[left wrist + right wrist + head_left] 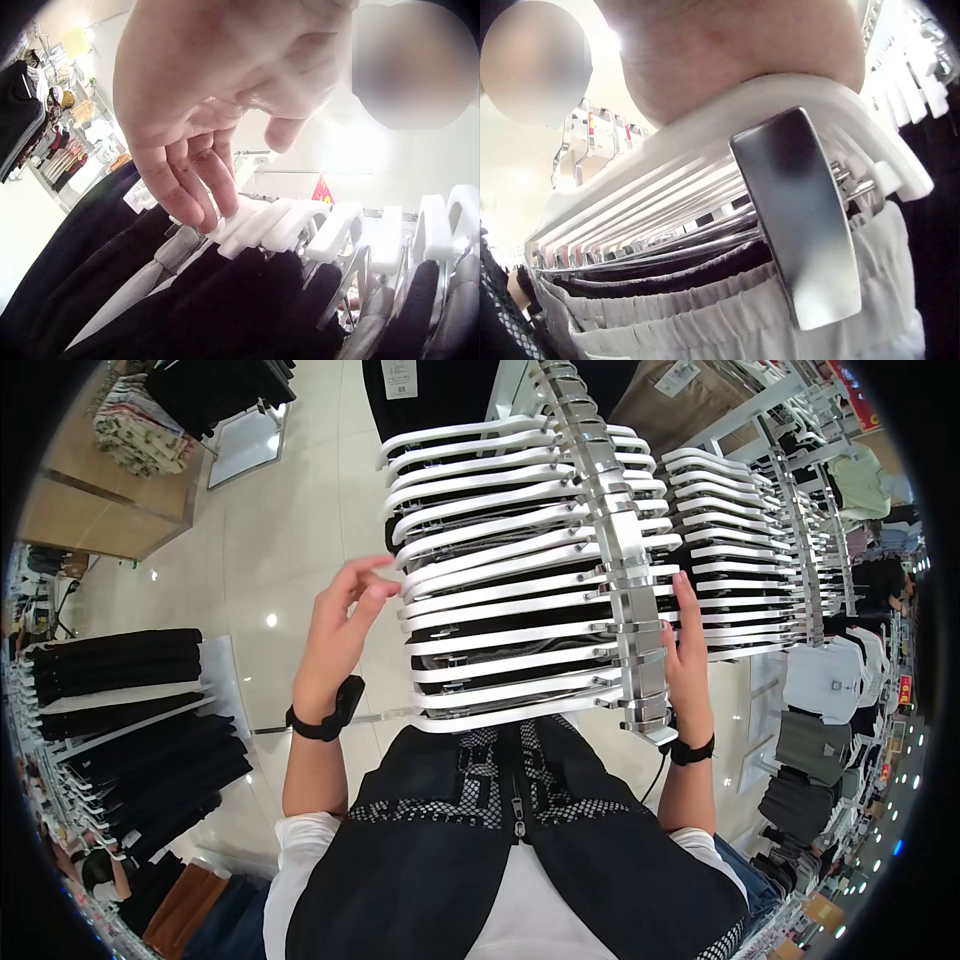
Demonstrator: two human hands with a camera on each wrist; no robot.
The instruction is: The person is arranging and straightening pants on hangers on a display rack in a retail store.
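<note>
White hangers [500, 600] with dark and grey garments hang in a row from a metal rail [632, 622]. At the row's left ends is the left hand [343, 622], fingers loosely bent; in the left wrist view its fingertips touch or nearly touch the white hanger ends [259, 225]. Along the rail's right side, the right hand [688, 660] has its fingers extended, fingertips at the hangers' right ends. Only its wrist side [742, 52] shows in the right wrist view, above a white hanger [810, 97], a metal rail end [799, 217] and grey elastic-waist garments [705, 322].
A second row of white hangers [735, 550] hangs to the right. Black garments [120, 660] hang at the left, with a wooden display unit [120, 510] above them. Light floor tiles [270, 560] show between. Shirts [825, 680] hang at the far right.
</note>
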